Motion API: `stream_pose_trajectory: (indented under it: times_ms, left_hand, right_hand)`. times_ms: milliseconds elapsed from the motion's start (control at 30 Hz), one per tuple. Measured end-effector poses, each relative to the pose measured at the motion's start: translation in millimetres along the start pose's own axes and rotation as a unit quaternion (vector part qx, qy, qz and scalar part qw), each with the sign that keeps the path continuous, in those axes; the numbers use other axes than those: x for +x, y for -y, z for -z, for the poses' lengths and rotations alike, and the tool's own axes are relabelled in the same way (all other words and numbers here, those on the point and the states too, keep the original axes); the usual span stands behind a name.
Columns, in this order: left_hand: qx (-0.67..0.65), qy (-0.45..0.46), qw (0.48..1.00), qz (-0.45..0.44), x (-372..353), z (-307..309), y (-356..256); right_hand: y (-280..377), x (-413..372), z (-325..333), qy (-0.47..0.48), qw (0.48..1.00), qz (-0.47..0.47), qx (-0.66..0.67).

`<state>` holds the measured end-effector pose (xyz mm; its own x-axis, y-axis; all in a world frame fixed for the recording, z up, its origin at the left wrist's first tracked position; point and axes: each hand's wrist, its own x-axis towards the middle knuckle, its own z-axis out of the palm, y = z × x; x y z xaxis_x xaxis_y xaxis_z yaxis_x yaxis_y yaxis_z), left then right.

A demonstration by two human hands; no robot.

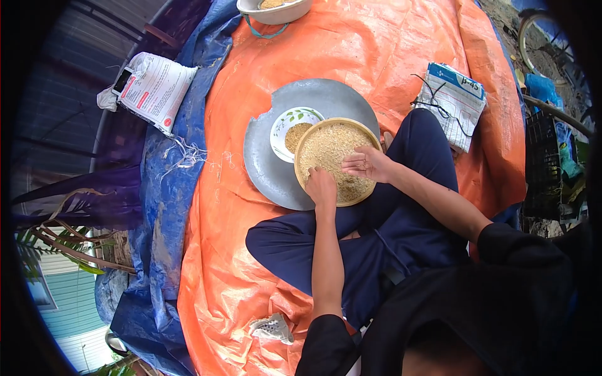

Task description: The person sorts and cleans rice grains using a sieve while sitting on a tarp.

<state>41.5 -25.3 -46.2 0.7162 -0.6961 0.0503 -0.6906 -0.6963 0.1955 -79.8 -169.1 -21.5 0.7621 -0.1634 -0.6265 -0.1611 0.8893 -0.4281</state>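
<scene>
A round woven tray (337,123) full of pale grain or husks rests by my crossed legs, over the edge of a large grey metal tray (263,164). My left hand (321,186) is over the lower left part of the grain, its fingers bent together and their tips hidden; whether they hold grain is too small to tell. Over the right part of the grain, my right hand (367,164) is open, palm turned up, with fingers stretched out. A white plate with green leaves (279,133) holds darker grain and sits partly under the woven tray's left rim.
An orange tarp (251,263) lies under everything, beside a blue tarp (164,213). A basin (282,14) stands at the top. White sacks lie at the left (157,88) and right (454,103). A crumpled cloth (273,328) is near the bottom.
</scene>
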Motion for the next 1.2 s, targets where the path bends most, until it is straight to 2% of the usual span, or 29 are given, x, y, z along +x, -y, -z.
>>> stream_pose_trajectory:
  times_ms: [33, 133, 233, 333, 433, 533, 567, 633, 733, 800, 867, 900, 967, 1033, 1133, 1200]
  left_hand:
    - [0.001, 0.001, 1.000, 0.002, -0.3, 0.8, -0.5]
    - [-0.003, -0.008, 1.000, 0.004, -0.2, -0.1, 0.3]
    - [-0.008, -0.004, 1.000, 0.009, -0.4, -0.2, -0.7]
    - [0.011, 0.000, 1.000, 0.012, -1.3, -6.5, 2.4]
    - [0.022, 0.002, 1.000, 0.014, -0.4, -15.9, 5.2]
    - [0.022, 0.013, 0.999, 0.024, 2.3, -19.8, 5.5]
    - [0.021, 0.019, 0.999, 0.029, 2.6, -21.0, 6.0]
    - [0.017, 0.026, 0.999, 0.037, 2.5, -21.0, 5.5]
    - [0.025, 0.057, 0.997, 0.042, 2.9, -6.9, 0.8]
    - [0.023, 0.056, 0.997, 0.039, 2.3, -8.2, 1.5]
    - [0.026, 0.062, 0.997, 0.039, 3.4, -6.4, 1.5]
    - [0.027, 0.065, 0.997, 0.039, 3.7, -5.5, 1.2]
    - [0.033, 0.067, 0.997, 0.033, 3.5, -7.4, 1.5]
    - [0.035, 0.069, 0.996, 0.033, 3.8, -7.4, 1.1]
    - [0.037, 0.070, 0.996, 0.035, 4.5, -3.6, 0.0]
    - [0.046, 0.064, 0.996, 0.029, 3.7, -3.4, -0.1]
  right_hand:
    - [0.3, 1.6, 0.1, -0.019, 1.000, -0.015, 0.000]
    - [5.1, 14.6, -8.4, -0.043, 0.995, 0.047, -0.071]
    - [32.8, 46.6, -36.0, -0.010, 0.994, 0.083, -0.067]
    - [66.3, 83.0, -90.5, 0.020, 0.992, 0.117, -0.042]
    - [87.7, 132.3, -125.5, 0.010, 0.994, 0.082, -0.071]
    - [86.6, 183.2, -133.8, -0.045, 0.978, 0.106, -0.173]
    - [85.5, 203.6, -129.8, -0.058, 0.960, 0.113, -0.250]
    - [81.1, 234.1, -119.4, -0.083, 0.905, 0.123, -0.400]
    - [80.7, 208.8, -138.3, -0.086, 0.760, 0.088, -0.638]
    - [74.8, 221.4, -127.7, 0.006, 0.591, 0.159, -0.791]
    - [67.2, 234.2, -123.3, 0.050, 0.439, 0.205, -0.873]
    - [63.0, 240.9, -121.7, 0.047, 0.386, 0.219, -0.895]
    - [58.9, 237.8, -121.5, 0.032, 0.391, 0.210, -0.895]
    - [56.6, 225.6, -122.1, 0.009, 0.505, 0.168, -0.847]
    - [52.7, 194.0, -128.8, -0.030, 0.490, 0.137, -0.860]
    - [53.8, 191.7, -124.5, -0.009, 0.486, 0.114, -0.867]
